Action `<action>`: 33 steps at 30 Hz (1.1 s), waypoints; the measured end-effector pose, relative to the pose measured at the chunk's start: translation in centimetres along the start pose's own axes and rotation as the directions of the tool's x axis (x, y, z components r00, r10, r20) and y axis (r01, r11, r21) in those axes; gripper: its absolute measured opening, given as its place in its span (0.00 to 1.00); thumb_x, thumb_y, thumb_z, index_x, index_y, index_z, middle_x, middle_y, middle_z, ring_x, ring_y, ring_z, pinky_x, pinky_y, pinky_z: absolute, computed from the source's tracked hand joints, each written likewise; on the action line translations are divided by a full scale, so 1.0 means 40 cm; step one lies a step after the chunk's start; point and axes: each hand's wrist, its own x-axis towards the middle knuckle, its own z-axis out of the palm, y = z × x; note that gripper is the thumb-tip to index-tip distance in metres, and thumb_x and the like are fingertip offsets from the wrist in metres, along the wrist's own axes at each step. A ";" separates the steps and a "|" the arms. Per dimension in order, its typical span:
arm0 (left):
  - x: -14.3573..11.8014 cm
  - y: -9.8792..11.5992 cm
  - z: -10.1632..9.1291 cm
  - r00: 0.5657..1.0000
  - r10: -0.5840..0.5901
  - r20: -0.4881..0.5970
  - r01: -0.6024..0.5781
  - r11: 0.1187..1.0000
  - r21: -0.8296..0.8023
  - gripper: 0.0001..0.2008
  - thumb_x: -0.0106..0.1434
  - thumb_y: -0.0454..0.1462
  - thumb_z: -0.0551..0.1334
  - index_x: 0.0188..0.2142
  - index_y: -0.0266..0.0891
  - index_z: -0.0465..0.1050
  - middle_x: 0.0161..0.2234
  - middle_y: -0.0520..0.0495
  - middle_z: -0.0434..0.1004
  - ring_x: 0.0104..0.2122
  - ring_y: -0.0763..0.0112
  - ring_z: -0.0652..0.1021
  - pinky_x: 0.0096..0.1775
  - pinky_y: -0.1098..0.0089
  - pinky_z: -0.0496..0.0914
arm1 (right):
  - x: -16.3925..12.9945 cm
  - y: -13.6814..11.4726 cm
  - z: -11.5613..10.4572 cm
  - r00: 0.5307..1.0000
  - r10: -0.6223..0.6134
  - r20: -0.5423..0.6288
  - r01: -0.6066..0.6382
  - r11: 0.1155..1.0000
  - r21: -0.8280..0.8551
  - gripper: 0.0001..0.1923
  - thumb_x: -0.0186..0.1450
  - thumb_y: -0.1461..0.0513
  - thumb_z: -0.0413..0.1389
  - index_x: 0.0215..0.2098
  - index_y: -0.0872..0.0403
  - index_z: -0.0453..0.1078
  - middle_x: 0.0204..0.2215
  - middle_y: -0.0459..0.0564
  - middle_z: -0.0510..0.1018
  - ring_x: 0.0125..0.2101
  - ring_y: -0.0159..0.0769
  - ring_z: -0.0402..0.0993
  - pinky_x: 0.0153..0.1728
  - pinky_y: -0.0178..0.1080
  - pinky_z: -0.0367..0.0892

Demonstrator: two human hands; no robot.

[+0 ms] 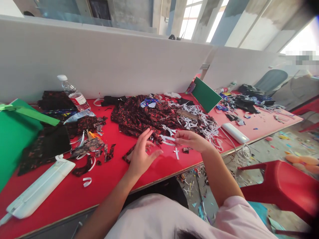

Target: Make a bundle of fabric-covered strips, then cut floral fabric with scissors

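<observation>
A white strip [167, 138] is pinched, seemingly, by the right hand [190, 139] near the table's [104, 181] front edge; the left hand [141, 156] is held open beside dark fabric [139, 118]

Green board [12, 139] cut off by left edge; white plastic case [37, 191] clipped at lower left corner. Red chair [284, 186] cut by right edge. Fingertips of right hand [191, 139] partly hidden behind white paper strip [167, 138]; grip unclear. Window area at upper right blurred out
</observation>
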 end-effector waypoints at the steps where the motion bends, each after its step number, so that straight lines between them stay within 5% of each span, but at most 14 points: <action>1: 0.010 0.003 0.012 1.000 -0.004 0.002 0.004 1.000 -0.014 0.34 0.53 0.42 0.65 0.57 0.42 0.55 0.56 0.37 0.61 0.34 0.73 0.75 0.35 0.70 0.72 | 0.005 -0.001 0.012 1.000 -0.003 0.015 0.003 1.000 0.012 0.13 0.63 0.53 0.52 0.33 0.56 0.64 0.25 0.44 0.72 0.25 0.27 0.66 0.27 0.31 0.60; 8: 0.025 0.000 0.040 0.996 0.035 -0.085 -0.022 0.988 0.151 0.07 0.60 0.39 0.59 0.36 0.40 0.72 0.32 0.48 0.74 0.33 0.70 0.75 0.38 0.70 0.69 | 0.001 -0.002 0.050 1.000 -0.004 -0.014 0.006 0.993 0.121 0.13 0.63 0.53 0.52 0.32 0.56 0.64 0.25 0.45 0.73 0.26 0.27 0.67 0.29 0.32 0.60; 16: 0.009 0.007 0.038 0.999 -0.024 -0.022 0.027 0.987 0.158 0.05 0.61 0.36 0.57 0.32 0.40 0.71 0.31 0.49 0.75 0.34 0.70 0.75 0.38 0.70 0.68 | -0.013 0.022 0.037 0.996 -0.015 -0.089 0.037 0.969 0.243 0.13 0.63 0.55 0.53 0.29 0.56 0.66 0.23 0.45 0.72 0.26 0.27 0.67 0.31 0.33 0.61; 19: -0.012 0.026 0.057 0.981 0.023 0.190 -0.041 0.995 0.091 0.06 0.60 0.36 0.58 0.33 0.40 0.73 0.33 0.48 0.75 0.35 0.70 0.75 0.40 0.69 0.68 | -0.020 0.032 0.024 0.992 0.002 -0.123 0.038 0.948 0.315 0.12 0.62 0.55 0.54 0.28 0.56 0.65 0.22 0.44 0.71 0.26 0.27 0.67 0.30 0.32 0.61; 21: -0.023 0.042 0.067 0.864 0.116 0.490 -0.136 0.991 0.006 0.10 0.57 0.39 0.62 0.40 0.43 0.74 0.40 0.47 0.75 0.41 0.68 0.74 0.45 0.68 0.68 | -0.027 0.035 0.017 0.992 0.004 -0.123 0.037 0.944 0.328 0.12 0.62 0.54 0.55 0.29 0.56 0.65 0.22 0.43 0.70 0.26 0.28 0.68 0.30 0.32 0.62; 22: -0.025 0.050 0.069 0.807 0.153 0.571 -0.173 0.985 -0.018 0.16 0.53 0.41 0.65 0.43 0.44 0.73 0.44 0.46 0.74 0.45 0.66 0.73 0.48 0.66 0.66 | -0.031 0.036 0.014 0.992 0.002 -0.124 0.038 0.947 0.320 0.13 0.62 0.54 0.55 0.29 0.56 0.65 0.22 0.43 0.70 0.26 0.28 0.68 0.30 0.32 0.61; 23: -0.024 0.055 0.069 0.799 0.158 0.580 -0.185 0.983 -0.012 0.18 0.52 0.43 0.66 0.43 0.45 0.73 0.45 0.46 0.73 0.46 0.64 0.72 0.49 0.65 0.65 | -0.035 0.037 0.013 0.992 -0.001 -0.125 0.040 0.952 0.305 0.13 0.62 0.54 0.54 0.29 0.56 0.65 0.22 0.44 0.70 0.26 0.28 0.68 0.30 0.32 0.61; 24: -0.020 0.058 0.066 0.842 0.131 0.524 -0.164 0.986 0.018 0.16 0.53 0.44 0.64 0.41 0.44 0.73 0.43 0.46 0.74 0.44 0.64 0.73 0.48 0.64 0.66 | -0.038 0.037 0.013 0.992 -0.005 -0.123 0.041 0.957 0.289 0.13 0.62 0.54 0.54 0.29 0.56 0.65 0.22 0.44 0.70 0.26 0.28 0.68 0.29 0.32 0.61; 26: -0.004 0.057 0.057 0.966 0.031 0.255 -0.059 0.993 0.103 0.11 0.59 0.44 0.59 0.36 0.41 0.73 0.34 0.47 0.74 0.36 0.68 0.74 0.42 0.66 0.68 | -0.043 0.036 0.017 0.994 -0.008 -0.110 0.036 0.966 0.255 0.14 0.62 0.53 0.53 0.29 0.56 0.65 0.22 0.44 0.70 0.26 0.28 0.67 0.29 0.32 0.61; 27: 0.006 0.054 0.052 0.992 -0.008 0.123 -0.008 0.992 0.128 0.11 0.59 0.44 0.59 0.38 0.40 0.72 0.31 0.48 0.73 0.32 0.69 0.73 0.39 0.67 0.68 | -0.044 0.035 0.020 0.995 -0.003 -0.100 0.027 0.971 0.236 0.15 0.62 0.52 0.53 0.29 0.56 0.65 0.22 0.45 0.70 0.26 0.28 0.66 0.28 0.32 0.61; 30: 0.033 0.042 0.040 0.999 0.005 0.035 -0.009 0.994 0.112 0.15 0.58 0.43 0.60 0.44 0.41 0.70 0.30 0.50 0.71 0.29 0.72 0.72 0.35 0.70 0.68 | -0.043 0.031 0.028 0.998 0.021 -0.059 -0.011 0.987 0.162 0.16 0.62 0.51 0.52 0.29 0.56 0.65 0.23 0.45 0.71 0.22 0.26 0.63 0.24 0.31 0.58; 33: 0.040 0.033 0.034 0.997 0.045 0.063 -0.051 0.995 0.088 0.09 0.60 0.41 0.58 0.35 0.41 0.74 0.30 0.49 0.73 0.32 0.71 0.73 0.36 0.71 0.68 | -0.044 0.028 0.027 1.000 0.019 -0.005 -0.018 0.993 0.120 0.16 0.63 0.51 0.51 0.31 0.56 0.66 0.24 0.45 0.71 0.21 0.24 0.60 0.22 0.30 0.55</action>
